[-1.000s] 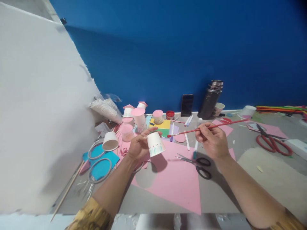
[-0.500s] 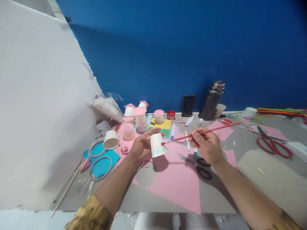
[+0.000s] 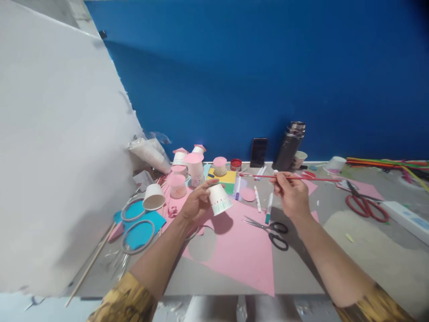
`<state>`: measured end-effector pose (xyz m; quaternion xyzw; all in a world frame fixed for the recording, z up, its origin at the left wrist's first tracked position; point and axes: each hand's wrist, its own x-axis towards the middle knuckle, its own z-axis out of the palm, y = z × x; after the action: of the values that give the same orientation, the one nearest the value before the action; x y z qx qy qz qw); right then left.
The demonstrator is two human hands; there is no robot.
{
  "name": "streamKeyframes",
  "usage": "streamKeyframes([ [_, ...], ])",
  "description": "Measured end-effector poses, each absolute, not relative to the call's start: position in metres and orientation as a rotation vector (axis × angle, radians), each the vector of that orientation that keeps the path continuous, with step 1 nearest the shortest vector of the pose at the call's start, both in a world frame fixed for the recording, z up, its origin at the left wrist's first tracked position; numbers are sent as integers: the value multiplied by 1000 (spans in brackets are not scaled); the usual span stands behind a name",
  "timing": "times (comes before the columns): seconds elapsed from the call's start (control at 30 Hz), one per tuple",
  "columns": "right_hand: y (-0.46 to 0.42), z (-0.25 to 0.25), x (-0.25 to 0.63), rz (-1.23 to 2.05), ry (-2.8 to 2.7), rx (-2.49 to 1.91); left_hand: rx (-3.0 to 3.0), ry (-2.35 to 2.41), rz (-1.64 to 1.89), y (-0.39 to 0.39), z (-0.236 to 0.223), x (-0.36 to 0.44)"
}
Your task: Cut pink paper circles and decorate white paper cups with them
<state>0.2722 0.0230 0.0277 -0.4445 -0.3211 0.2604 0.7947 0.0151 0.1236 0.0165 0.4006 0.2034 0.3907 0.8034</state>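
My left hand (image 3: pixel 197 200) is closed around a white paper cup (image 3: pixel 219 200), held upside down and slightly tilted over the pink paper. Green strokes and small red dots run around the cup near its rim. Between the fingers of my right hand (image 3: pixel 293 193) is a slim red paintbrush (image 3: pixel 311 179), lying nearly level. Its red-wet tip points left, above and apart from the cup, near a small red paint jar (image 3: pixel 236 164). Black-handled scissors (image 3: pixel 271 230) lie on the pink paper (image 3: pixel 241 255) below my hands, with several capped markers (image 3: pixel 269 208) behind them.
Decorated cups with pink paper tops (image 3: pixel 193 167) stand at the back left, beside stacked cups (image 3: pixel 147 152). Blue felt with hoops (image 3: pixel 138 235) lies left. A phone (image 3: pixel 258 152) and dark flask (image 3: pixel 288 145) stand against the blue wall. Red-handled scissors (image 3: pixel 367 208) lie right.
The brush tip has come off the cup and moved up and away, and the brush now lies nearly level. The cup stays in my left hand. The view has shifted slightly.
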Motion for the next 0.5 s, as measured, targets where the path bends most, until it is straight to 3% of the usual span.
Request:
streamKeyframes([
  [0.2, 43, 34, 289, 269, -1099, -1389, 1011, 644, 989, 127, 8, 22],
  [0.5, 154, 99, 300, 20, -1435, -1764, 1177, 824, 1125, 122, 7, 22],
])
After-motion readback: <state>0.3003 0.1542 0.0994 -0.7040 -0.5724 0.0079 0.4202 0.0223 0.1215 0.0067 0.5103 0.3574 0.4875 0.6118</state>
